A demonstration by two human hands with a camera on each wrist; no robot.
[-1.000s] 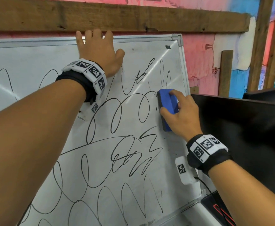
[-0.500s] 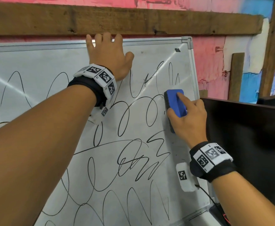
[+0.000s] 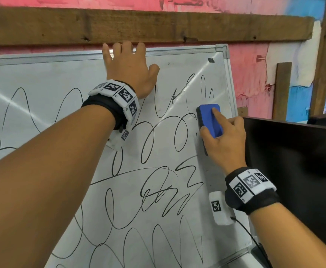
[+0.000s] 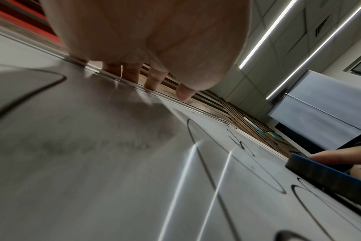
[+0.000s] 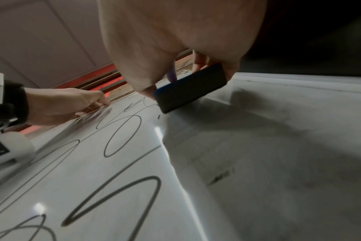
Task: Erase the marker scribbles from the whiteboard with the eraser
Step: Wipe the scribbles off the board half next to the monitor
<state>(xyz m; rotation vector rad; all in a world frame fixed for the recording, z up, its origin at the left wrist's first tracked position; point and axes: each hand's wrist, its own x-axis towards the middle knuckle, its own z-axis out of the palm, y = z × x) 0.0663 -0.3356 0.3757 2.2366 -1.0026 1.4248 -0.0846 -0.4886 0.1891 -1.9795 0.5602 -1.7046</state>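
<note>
Where frame ends, eraser [image 3: 209, 120] beside whiteboard [image 3: 52, 78] edge

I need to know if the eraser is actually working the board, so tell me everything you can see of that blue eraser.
The eraser is a blue rectangular block with rounded corners and a dark, felt-like pad underneath. It lies pad-down against the whiteboard near the right frame, long axis roughly up the board. The right hand grips it: forefinger along its back, thumb on its left edge, other fingers at the right. Scribbles remain to its left and above; the strip below it looks wiped.
</note>
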